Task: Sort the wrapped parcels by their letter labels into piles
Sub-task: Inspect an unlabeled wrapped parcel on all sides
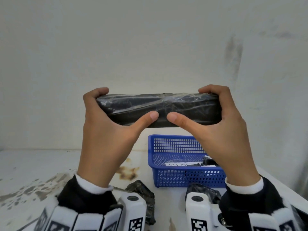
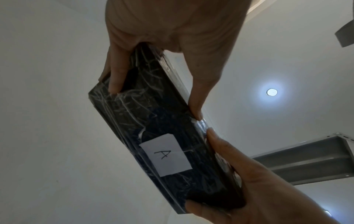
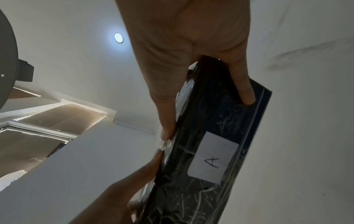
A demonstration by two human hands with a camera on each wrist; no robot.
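Note:
I hold one long parcel point(image 1: 158, 107), wrapped in black plastic and clear film, raised level in front of the white wall. My left hand point(image 1: 127, 104) grips its left end, thumb on the near face and fingers curled over the top. My right hand point(image 1: 189, 104) grips the right end the same way. The two thumb tips almost meet at the middle. In the wrist views the far face carries a white label point(image 2: 165, 154) point(image 3: 212, 157) with a handwritten "A". The head view does not show this label.
A blue mesh basket point(image 1: 166, 177) stands on the white, rust-stained table point(image 1: 33, 172) below my hands, with black parcels and white labels inside. Two more black wrapped parcels point(image 1: 141, 189) point(image 1: 203, 192) lie near the front edge, partly behind my wrists.

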